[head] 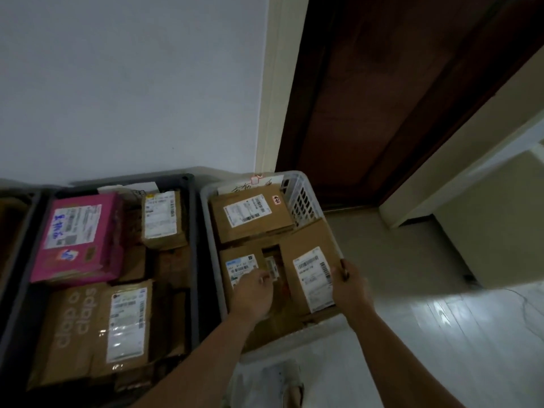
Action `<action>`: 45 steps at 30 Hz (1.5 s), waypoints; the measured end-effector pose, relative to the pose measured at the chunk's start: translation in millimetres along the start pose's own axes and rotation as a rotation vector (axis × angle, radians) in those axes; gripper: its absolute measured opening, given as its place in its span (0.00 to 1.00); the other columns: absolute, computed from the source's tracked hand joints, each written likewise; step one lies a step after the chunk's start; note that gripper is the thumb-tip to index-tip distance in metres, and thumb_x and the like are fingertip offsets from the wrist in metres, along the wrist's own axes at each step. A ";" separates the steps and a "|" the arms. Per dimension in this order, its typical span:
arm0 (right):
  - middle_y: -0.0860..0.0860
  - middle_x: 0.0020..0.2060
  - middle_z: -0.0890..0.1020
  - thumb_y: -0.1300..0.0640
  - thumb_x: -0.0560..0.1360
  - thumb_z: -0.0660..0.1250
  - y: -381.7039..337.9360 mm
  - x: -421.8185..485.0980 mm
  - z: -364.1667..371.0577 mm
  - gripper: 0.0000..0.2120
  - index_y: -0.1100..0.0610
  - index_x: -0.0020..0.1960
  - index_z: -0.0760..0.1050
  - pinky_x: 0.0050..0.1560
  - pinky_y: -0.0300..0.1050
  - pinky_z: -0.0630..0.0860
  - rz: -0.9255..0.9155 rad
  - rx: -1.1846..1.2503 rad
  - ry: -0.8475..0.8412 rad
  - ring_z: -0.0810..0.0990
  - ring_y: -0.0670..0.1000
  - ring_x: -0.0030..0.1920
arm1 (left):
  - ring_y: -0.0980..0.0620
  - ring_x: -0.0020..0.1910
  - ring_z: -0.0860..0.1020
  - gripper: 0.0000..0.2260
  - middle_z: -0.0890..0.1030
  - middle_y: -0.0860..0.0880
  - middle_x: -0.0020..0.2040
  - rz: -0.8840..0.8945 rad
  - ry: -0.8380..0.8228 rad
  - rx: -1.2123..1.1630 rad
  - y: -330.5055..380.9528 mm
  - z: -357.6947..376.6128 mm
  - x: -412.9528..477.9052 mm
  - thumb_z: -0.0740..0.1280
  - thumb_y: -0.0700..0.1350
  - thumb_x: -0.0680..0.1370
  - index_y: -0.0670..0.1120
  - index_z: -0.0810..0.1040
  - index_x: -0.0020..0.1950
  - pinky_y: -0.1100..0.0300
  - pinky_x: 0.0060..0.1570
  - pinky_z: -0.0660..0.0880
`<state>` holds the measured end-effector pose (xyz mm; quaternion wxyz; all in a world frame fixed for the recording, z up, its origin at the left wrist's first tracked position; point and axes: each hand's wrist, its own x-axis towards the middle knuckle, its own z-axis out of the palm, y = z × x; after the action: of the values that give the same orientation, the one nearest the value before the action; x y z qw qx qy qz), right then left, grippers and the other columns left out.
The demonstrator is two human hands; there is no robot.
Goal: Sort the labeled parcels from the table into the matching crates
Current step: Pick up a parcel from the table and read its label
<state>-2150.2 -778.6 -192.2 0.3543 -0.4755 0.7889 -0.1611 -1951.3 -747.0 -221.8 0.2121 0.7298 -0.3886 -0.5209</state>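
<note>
A white plastic crate (303, 198) on the floor holds several cardboard parcels with shipping labels. My right hand (350, 285) grips the right edge of a large tilted parcel (306, 245) that leans on the crate's right rim. My left hand (254, 293) reaches into the same crate, its fingers curled at the right edge of a small labelled parcel (240, 260). Behind these lies a flat parcel (250, 216) with a handwritten tag. A paper sign (253, 184) stands at the crate's back wall.
To the left stands a dark crate (192, 231) with a pink parcel (79, 237), a small upright box (162, 219) and a printed brown parcel (97, 328). A brown door (382, 98) is behind. My foot (290, 384) is on the pale floor.
</note>
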 end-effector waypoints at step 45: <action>0.53 0.60 0.79 0.46 0.84 0.54 60.3 86.1 89.0 0.22 0.50 0.75 0.70 0.53 0.57 0.82 -0.094 -0.188 -0.236 0.80 0.58 0.57 | 0.35 0.73 0.21 0.40 0.22 0.39 0.75 -0.047 0.109 0.917 -23.7 81.3 22.9 0.64 0.59 0.80 0.57 0.42 0.83 0.31 0.71 0.26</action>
<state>-2150.8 -815.8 -324.8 0.3907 -0.5586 0.7302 -0.0459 -2014.8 -742.9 -282.2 -0.1242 0.7832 -0.5506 -0.2606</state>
